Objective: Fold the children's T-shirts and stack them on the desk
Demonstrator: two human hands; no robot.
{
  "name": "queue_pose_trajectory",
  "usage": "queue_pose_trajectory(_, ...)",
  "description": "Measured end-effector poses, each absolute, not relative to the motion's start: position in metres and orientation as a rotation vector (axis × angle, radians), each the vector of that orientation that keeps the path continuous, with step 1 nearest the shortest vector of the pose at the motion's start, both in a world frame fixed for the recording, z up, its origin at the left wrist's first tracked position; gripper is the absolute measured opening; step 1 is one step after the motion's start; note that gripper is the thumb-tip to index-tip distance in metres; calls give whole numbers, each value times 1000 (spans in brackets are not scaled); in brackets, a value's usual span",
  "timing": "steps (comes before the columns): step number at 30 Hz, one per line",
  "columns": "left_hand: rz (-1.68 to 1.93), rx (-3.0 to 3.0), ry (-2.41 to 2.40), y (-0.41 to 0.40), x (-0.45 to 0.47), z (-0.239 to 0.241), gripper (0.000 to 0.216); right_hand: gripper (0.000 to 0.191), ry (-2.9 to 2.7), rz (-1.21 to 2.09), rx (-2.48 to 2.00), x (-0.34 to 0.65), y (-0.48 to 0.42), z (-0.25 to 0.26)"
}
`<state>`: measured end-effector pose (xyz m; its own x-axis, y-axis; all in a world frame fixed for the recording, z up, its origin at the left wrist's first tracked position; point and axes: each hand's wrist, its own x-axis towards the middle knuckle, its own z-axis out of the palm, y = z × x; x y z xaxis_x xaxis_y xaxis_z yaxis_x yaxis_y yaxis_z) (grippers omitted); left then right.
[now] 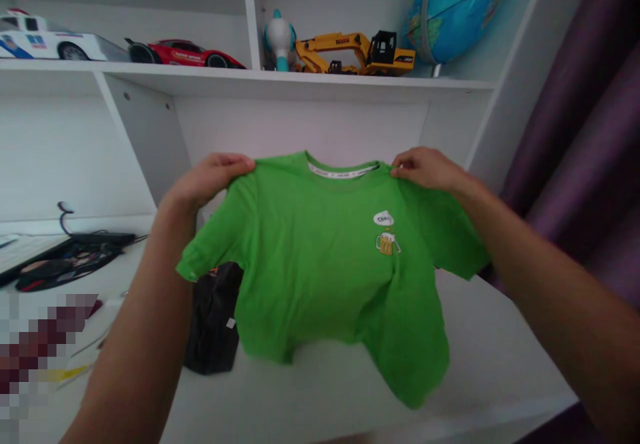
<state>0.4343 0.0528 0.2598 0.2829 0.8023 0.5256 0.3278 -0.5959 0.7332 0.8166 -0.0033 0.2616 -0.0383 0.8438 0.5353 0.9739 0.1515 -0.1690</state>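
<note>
While both shoulders of a short-sleeved, bright green cloth T-shirt [320,251] are gripped, the garment is held up and spread in front of a white shelf unit [300,85], above a smooth white counter [310,404]. One shoulder seam is pinched by the left hand [207,176], and the other, close to the white-lined collar [345,173], by the right hand [431,167]. The fingers of each hand are closed together on a small fold of fabric, with no gap seen between them. The front is turned towards the wearer of the camera, as is shown by a small printed beer mug [387,244] on the chest. Behind the left sleeve, a black, soft-looking item with a white tag [214,331] is partly covered.

The step in hand is judged to be the holding-out and straightening of the shirt. For the next move, an even grip on both shoulders seems to be called for, along with care over the hem, which is bunched and uneven. Whether the counter is touched by its lowest corner cannot be told.
</note>
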Motion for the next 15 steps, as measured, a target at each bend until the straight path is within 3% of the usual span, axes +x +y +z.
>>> queue_pose_trajectory(3,846,2022,1031,81,440,208,32,8,-1766,-408,-1903,805,30,201)
queue_pose_trajectory(5,730,1972,965,84,445,180,32,7,-1690,-256,-1841,791,40,163)
queue_pose_trajectory(9,477,2118,641,54,470,163,31,16,-1542,606,-1273,753,37,123)
queue_pose_trajectory(12,623,2428,566,31,498,169,22,26,-1449,1083,-889,722,26,124)
queue_pose_trajectory(15,821,2604,570,28,520,168,18,27,-1508,1129,-748,703,15,139)
